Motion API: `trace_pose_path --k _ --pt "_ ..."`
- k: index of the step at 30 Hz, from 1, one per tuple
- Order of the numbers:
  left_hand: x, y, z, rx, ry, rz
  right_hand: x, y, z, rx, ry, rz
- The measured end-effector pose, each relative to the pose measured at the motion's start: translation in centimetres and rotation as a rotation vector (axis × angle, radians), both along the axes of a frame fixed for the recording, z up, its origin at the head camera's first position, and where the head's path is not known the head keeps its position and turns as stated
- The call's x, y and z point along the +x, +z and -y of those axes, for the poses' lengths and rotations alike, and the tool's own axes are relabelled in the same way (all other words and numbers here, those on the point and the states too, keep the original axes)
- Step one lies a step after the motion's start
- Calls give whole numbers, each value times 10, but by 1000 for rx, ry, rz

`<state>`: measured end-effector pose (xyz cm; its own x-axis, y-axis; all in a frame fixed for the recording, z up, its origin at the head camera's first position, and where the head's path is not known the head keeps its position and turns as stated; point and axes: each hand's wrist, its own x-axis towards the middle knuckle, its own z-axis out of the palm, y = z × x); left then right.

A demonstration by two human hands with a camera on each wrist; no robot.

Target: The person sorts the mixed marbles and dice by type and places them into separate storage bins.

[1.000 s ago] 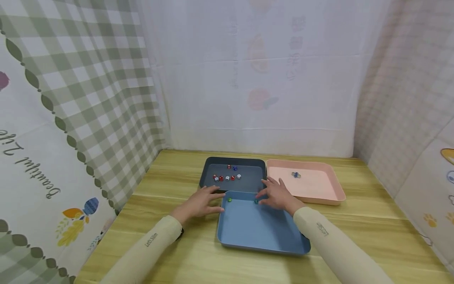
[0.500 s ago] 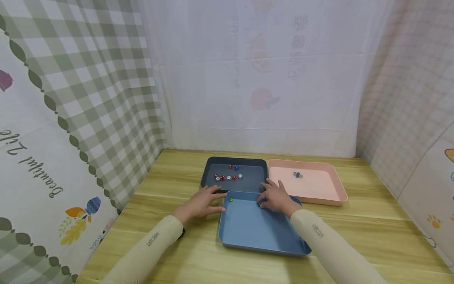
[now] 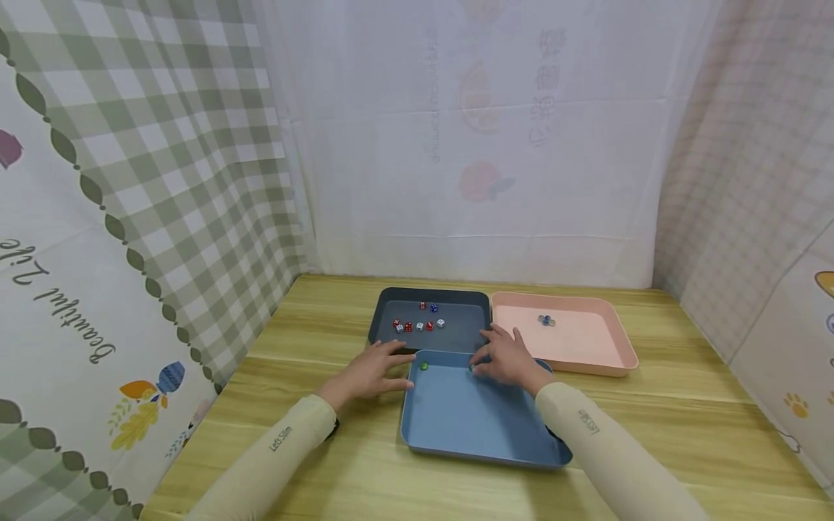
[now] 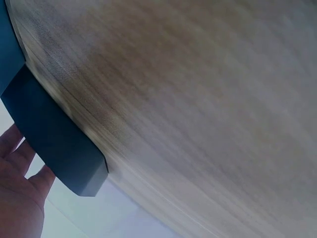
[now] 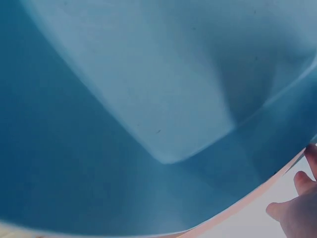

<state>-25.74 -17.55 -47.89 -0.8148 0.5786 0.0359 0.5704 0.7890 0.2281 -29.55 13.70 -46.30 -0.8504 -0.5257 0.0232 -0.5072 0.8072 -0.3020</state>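
The blue tray (image 3: 482, 427) lies nearest me on the table. My left hand (image 3: 371, 370) is at its left side, fingers extended, fingertips right at the rim. Over the far part of this tray is my right hand (image 3: 510, 359), pinching a small green marble (image 3: 472, 367) between thumb and index finger; the fingers partly hide it. Another green marble (image 3: 424, 366) sits in the tray's far left corner. The right wrist view shows the blue tray's inside corner (image 5: 163, 148), with some fingers (image 5: 302, 183) beyond its rim.
Behind the blue tray stands a dark tray (image 3: 378, 311) with several red, white and blue dice (image 3: 420, 327). A pink tray (image 3: 593, 340) beside it holds several clear and blue marbles (image 3: 546, 320). Cloth curtains (image 3: 482, 253) enclose the wooden table (image 3: 306, 318) at the back and sides.
My right hand dipped lower into the blue tray, then rose slightly toward the far left with the green marble at its fingertips. The left hand has stayed at the rim.
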Motion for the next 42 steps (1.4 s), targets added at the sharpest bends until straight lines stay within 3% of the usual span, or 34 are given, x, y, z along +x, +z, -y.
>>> trace_pose_path --k 6,15,23,28,35,42 --pt "1 1 1 15 4 10 -4 4 -9 -90 -37 28" --pt "1 0 2 13 -1 13 -15 16 -44 -276 -128 -7" --pt "2 -2 3 6 17 20 -25 27 -84 -381 -249 66" --pt "2 -2 3 2 19 19 -27 22 -108 -355 -334 60" --pt "1 0 2 1 13 21 -27 6 -137 -231 -446 -84" --pt "1 0 0 -12 14 30 -32 -6 -149 -142 -585 -23"
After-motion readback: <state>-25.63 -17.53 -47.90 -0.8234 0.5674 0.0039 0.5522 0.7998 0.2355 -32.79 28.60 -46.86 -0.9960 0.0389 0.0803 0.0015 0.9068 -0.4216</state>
